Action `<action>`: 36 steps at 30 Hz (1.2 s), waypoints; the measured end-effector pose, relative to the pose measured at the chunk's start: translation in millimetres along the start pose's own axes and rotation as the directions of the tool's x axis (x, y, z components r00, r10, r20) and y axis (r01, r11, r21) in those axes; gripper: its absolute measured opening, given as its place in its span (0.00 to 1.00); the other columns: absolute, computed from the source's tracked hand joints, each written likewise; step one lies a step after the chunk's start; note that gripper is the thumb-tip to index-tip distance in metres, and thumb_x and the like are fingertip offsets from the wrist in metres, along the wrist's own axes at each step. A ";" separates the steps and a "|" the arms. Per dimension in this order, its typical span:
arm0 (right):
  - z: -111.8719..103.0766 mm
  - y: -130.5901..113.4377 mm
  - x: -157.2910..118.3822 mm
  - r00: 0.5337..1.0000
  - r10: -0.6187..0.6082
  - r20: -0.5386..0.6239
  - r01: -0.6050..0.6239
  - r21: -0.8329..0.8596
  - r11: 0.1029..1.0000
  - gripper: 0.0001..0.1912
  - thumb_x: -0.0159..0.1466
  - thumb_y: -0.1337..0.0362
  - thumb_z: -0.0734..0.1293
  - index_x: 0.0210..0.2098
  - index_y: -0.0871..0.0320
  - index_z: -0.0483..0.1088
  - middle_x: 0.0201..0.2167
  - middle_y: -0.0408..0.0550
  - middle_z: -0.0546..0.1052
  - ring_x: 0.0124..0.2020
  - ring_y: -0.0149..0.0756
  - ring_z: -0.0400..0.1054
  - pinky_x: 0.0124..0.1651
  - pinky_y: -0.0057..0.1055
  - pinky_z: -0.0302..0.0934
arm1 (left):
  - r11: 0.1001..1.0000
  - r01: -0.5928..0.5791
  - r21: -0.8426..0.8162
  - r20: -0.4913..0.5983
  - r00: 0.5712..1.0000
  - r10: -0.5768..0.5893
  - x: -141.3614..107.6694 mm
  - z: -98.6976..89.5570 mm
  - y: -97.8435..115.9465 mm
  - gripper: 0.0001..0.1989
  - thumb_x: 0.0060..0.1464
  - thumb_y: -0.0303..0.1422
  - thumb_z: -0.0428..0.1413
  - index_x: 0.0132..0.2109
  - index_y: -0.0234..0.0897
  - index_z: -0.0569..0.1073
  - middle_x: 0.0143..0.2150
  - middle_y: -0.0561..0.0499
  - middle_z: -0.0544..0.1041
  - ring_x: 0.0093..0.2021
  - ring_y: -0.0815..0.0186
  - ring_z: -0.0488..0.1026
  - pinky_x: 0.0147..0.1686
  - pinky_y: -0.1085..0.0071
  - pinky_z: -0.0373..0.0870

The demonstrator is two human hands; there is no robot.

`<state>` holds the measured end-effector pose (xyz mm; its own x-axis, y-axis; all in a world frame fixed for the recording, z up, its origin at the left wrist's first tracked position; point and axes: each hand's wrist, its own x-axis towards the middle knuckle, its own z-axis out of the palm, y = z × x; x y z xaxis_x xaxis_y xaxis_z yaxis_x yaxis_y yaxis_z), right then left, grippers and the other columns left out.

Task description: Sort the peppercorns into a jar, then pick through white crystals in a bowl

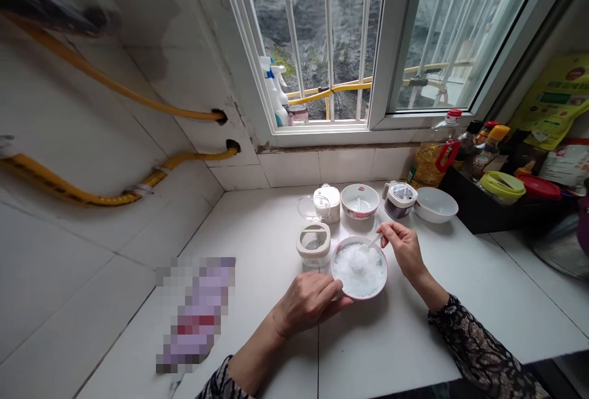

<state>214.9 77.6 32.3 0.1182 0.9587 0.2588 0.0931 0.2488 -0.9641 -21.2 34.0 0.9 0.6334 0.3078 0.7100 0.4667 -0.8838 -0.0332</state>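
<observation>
A bowl [385,279] with a pink rim stands on the white counter, filled with a heap of white grains [361,269] that look like salt or sugar. My left hand [315,298] grips the near left side of its rim, thumb on top and fingers beneath. Pinched in my right hand [401,245] is a small white spoon [375,240], its tip in the grains at the far right of the bowl. Just left of the bowl is a clear jar [313,245] with a beige top. Behind it sits a white seasoning jar [327,202] with its clear lid raised.
A flowered bowl [360,201], a jar of dark contents [399,200] and a white bowl [436,205] line the back. An oil bottle [432,156] and a black rack [473,202] of condiments stand right. A blurred purple packet [197,313] lies left.
</observation>
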 end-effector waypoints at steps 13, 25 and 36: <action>-1.2 2.3 4.9 0.987 0.159 0.023 -0.160 0.243 0.957 0.22 0.49 0.45 0.76 0.25 0.59 0.75 0.14 0.39 0.68 0.19 0.29 0.61 0.27 0.29 0.58 | 0.999 0.010 0.036 -0.027 1.000 -0.009 3.3 1.1 5.6 0.16 0.70 0.37 0.46 0.33 0.36 0.65 0.22 0.57 0.66 0.20 0.72 0.61 0.22 0.70 0.51; -5.3 -4.4 4.0 0.982 0.163 0.093 -0.183 0.275 0.944 0.19 0.48 0.48 0.77 0.26 0.59 0.76 0.17 0.42 0.73 0.22 0.30 0.65 0.30 0.30 0.60 | 0.996 -0.003 0.084 -0.089 0.996 0.011 5.6 4.2 13.0 0.17 0.70 0.35 0.46 0.30 0.36 0.65 0.20 0.57 0.64 0.19 0.72 0.58 0.22 0.69 0.50; -4.6 -4.7 4.5 0.982 0.151 0.110 -0.175 0.268 0.947 0.19 0.47 0.49 0.79 0.25 0.58 0.76 0.17 0.41 0.73 0.21 0.30 0.65 0.30 0.30 0.61 | 0.993 -0.048 0.105 -0.086 0.995 0.057 11.3 5.1 26.2 0.11 0.67 0.29 0.47 0.35 0.34 0.69 0.21 0.57 0.67 0.20 0.72 0.63 0.20 0.71 0.55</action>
<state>219.5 80.2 38.3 0.0211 0.9945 0.1024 -0.1979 0.1046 -0.9746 1.4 16.1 4.4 0.6038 0.2258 0.7645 0.4984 -0.8554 -0.1409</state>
